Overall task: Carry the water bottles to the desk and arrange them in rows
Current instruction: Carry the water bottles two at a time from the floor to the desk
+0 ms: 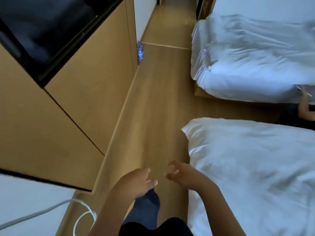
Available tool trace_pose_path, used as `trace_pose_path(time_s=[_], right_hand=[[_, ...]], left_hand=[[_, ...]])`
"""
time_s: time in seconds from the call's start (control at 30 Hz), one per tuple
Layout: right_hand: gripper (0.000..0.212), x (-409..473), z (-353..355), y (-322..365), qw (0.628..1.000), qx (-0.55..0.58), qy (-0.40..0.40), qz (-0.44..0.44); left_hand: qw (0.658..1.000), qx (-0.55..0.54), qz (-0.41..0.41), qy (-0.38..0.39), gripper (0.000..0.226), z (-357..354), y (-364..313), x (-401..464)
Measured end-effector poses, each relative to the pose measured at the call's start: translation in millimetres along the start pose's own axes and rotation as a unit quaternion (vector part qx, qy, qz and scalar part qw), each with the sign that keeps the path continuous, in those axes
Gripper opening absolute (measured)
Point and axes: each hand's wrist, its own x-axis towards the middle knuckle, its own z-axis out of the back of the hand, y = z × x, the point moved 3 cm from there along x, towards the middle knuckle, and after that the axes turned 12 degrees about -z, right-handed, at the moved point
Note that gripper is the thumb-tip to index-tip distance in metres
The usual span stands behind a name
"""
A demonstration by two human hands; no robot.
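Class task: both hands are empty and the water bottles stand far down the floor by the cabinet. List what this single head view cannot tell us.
- Water bottles: too small and blurred to count; the cabinet corner may hide more.
- Desk: cannot be identified.
- Second person's hand: cut off by the right edge.
- Left hand, right hand: motion-blurred, fingers loosely spread, holding nothing.
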Motion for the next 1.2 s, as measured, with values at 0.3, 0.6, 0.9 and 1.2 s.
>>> trace_pose_path(time_s=[0.3,0.6,0.9,1.2], right_hand=[[0.042,143.8,172.5,110.8,0.987,0.088,-0.127,0.043],[0.054,342.6,328.6,158.4,1.0,-0.001,-0.015,-0.015],[0.047,491.1,552.8,263.2,0.987,0.07,-0.136,0.057],[0.054,672.7,686.4,346.1,0.997,0.019,-0.069,0.015]], left_hand=[[0.984,0.042,-0.034,-0.172,0.057,225.0,8.7,145.3],[1.0,-0.005,0.013,0.004,0.065,361.6,16.9,337.0],[0.988,0.005,-0.001,-0.151,0.054,574.2,3.8,501.7],[0.99,-0.011,-0.034,-0.136,0.054,740.9,26.4,696.3]])
